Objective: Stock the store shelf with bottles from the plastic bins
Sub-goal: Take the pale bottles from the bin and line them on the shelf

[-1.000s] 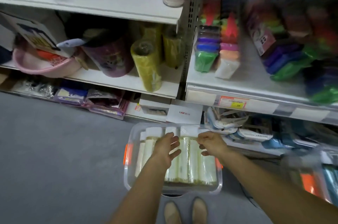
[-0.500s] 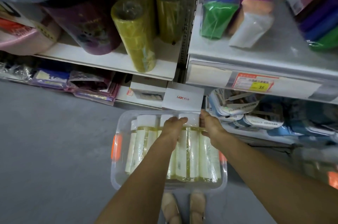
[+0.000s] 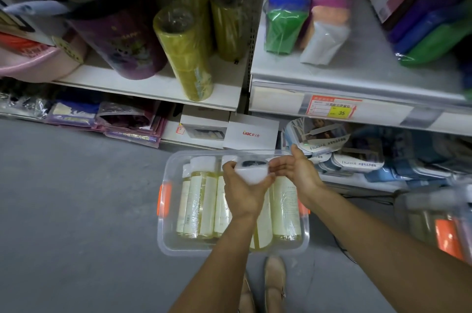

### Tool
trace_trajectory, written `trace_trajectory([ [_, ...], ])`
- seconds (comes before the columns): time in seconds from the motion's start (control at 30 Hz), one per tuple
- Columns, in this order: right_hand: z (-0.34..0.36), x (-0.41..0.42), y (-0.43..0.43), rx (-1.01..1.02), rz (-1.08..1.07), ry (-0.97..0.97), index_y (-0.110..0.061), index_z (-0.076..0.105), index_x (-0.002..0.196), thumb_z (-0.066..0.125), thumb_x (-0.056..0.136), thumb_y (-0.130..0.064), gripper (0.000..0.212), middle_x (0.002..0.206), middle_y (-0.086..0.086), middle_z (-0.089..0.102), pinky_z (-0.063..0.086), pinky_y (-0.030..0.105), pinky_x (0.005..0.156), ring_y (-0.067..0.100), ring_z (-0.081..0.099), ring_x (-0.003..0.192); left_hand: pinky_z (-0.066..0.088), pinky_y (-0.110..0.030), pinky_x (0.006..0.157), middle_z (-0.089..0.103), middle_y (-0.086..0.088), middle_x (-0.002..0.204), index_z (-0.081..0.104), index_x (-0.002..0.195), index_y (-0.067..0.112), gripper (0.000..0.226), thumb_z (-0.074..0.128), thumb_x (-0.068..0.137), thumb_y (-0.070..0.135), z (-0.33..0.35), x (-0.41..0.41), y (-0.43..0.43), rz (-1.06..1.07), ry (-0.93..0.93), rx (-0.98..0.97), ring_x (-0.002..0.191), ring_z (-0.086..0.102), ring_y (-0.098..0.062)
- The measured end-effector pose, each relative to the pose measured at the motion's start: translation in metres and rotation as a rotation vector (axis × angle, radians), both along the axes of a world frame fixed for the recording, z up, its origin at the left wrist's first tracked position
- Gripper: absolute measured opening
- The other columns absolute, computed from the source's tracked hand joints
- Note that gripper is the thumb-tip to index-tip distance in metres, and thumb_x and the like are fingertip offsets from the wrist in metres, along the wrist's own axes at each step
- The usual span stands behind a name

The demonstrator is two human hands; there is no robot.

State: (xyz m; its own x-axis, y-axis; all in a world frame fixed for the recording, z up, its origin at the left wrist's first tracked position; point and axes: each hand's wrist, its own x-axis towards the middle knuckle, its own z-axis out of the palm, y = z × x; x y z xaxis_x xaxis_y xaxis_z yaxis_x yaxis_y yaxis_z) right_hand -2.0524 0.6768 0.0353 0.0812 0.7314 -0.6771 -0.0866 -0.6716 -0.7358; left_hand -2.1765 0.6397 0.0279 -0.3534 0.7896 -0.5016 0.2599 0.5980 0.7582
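1. Gripping the white cap of one bottle (image 3: 251, 174), the left hand (image 3: 242, 190) has its fingers and thumb curled round it. The bottle's pale yellow body runs down behind that hand and forearm, over the bin.
2. The right hand (image 3: 296, 172) is spread, thumb raised, with its straight fingers (image 3: 277, 167) touching the right side of the same cap.
3. The clear plastic bin (image 3: 168, 241) sits on the grey floor (image 3: 76, 210) just in front of the shelving, with an orange latch (image 3: 163, 199) on its left end.
4. More bottles (image 3: 198, 205) lie side by side in the bin, film-wrapped, with their white caps toward the shelves.
5. A white shelf (image 3: 357, 69) above and to the right of the bin carries coloured packs. A red-and-yellow price tag (image 3: 332, 107) reading 35 sits on its front edge.
6. Yellow-green rolls (image 3: 184, 52) stand on the shelf to the left.
7. A second bin (image 3: 439, 210), blurred, shows at far right.
8. Two beige shoes (image 3: 274, 282) stand just below the near end of the bin.
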Motion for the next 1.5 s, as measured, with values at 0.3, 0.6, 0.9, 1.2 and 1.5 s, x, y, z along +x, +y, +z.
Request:
trace_trajectory([
  [0.3, 0.022, -0.018, -0.026, -0.093, 0.079, 0.011, -0.007, 0.072, 0.095, 0.034, 0.105, -0.046, 0.055, 0.09, 0.011, 0.074, 0.05, 0.039, 0.09, 0.022, 0.066, 0.084, 0.057, -0.022, 0.069, 0.067, -0.002, 0.103, 0.052, 0.111, 0.021, 0.053, 0.088, 0.072, 0.015, 0.042, -0.042, -0.028, 0.214, -0.298, 0.197, 0.088, 0.069, -0.016],
  [0.6, 0.086, -0.01, -0.047, -0.393, 0.356, 0.293, -0.01, 0.064, 0.124, 0.054, 0.088, -0.066, 0.067, 0.12, 0.021, 0.067, 0.044, 0.053, 0.105, 0.039, 0.063, 0.115, 0.055, -0.044, 0.079, 0.068, -0.018, 0.107, 0.058, 0.123, 0.01, 0.059, 0.071, 0.072, 0.036, 0.135, -0.081, 0.0, 0.327, -0.797, 0.194, 0.092, 0.064, -0.03],
  [0.9, 0.198, -0.033, -0.053, -0.15, 0.462, 0.368, -0.022, 0.07, 0.12, 0.045, 0.083, -0.078, 0.071, 0.127, 0.026, 0.063, 0.035, 0.072, 0.104, 0.048, 0.056, 0.122, 0.053, -0.052, 0.092, 0.065, -0.024, 0.126, 0.058, 0.134, 0.008, 0.079, 0.074, 0.069, 0.049, 0.244, -0.11, 0.014, 0.204, -0.851, 0.23, 0.102, 0.067, -0.032],
  [1.2, 0.322, -0.037, -0.067, 0.344, 0.719, 0.2, -0.022, 0.055, 0.128, 0.084, 0.059, -0.063, 0.086, 0.113, 0.005, 0.073, 0.056, 0.043, 0.091, 0.024, 0.069, 0.106, 0.056, -0.052, 0.09, 0.065, -0.024, 0.125, 0.059, 0.132, 0.005, 0.086, 0.081, 0.061, 0.049, 0.361, -0.113, 0.021, 0.083, -0.797, 0.376, 0.101, 0.068, -0.034],
  [1.5, 0.392, -0.018, -0.064, 0.574, 0.476, 0.096, -0.024, 0.054, 0.131, 0.085, 0.059, -0.063, 0.087, 0.119, 0.004, 0.07, 0.052, 0.049, 0.098, 0.024, 0.068, 0.109, 0.054, -0.049, 0.097, 0.072, -0.016, 0.118, 0.063, 0.128, 0.01, 0.075, 0.043, 0.089, 0.071, 0.461, -0.072, 0.027, -0.209, -0.757, 0.477, 0.11, 0.069, -0.03],
])
